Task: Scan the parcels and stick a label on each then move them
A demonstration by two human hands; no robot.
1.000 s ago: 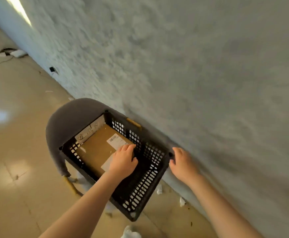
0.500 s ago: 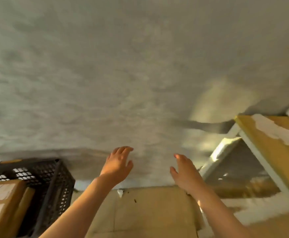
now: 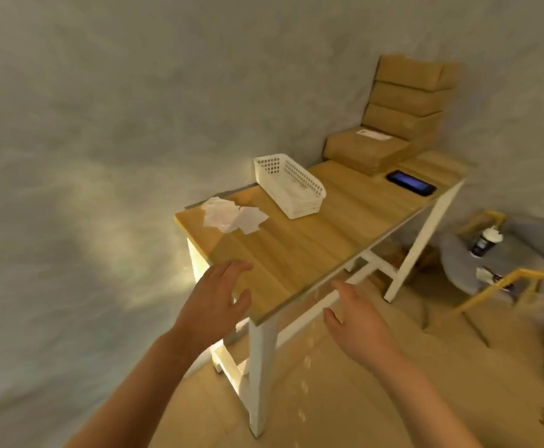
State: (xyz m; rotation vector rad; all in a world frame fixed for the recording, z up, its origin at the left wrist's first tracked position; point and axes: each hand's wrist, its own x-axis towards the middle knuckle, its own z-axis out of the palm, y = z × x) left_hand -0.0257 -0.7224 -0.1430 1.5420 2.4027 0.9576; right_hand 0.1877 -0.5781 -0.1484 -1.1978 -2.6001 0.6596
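Observation:
Brown cardboard parcels (image 3: pixel 403 101) are stacked against the wall at the far end of a wooden table (image 3: pixel 299 250); one lower parcel (image 3: pixel 366 148) carries a white label. A dark phone (image 3: pixel 411 183) with a lit screen lies beside them. Loose white paper slips (image 3: pixel 232 215) lie at the near left of the tabletop, next to a white plastic basket (image 3: pixel 291 185). My left hand (image 3: pixel 214 300) hovers over the table's near corner with fingers spread, holding nothing. My right hand (image 3: pixel 353 320) hangs empty and relaxed in front of the table's front edge.
A grey textured wall (image 3: pixel 102 124) runs along the table's left. A grey chair with yellow legs (image 3: pixel 496 270) stands to the right, with a bottle (image 3: pixel 485 242) on its seat. White table legs (image 3: pixel 259 367) stand on the tan floor in front of me.
The view swung right, from the black crate of parcels on the chair to the wooden table. Both hands left the crate and now hang empty near the table's corner.

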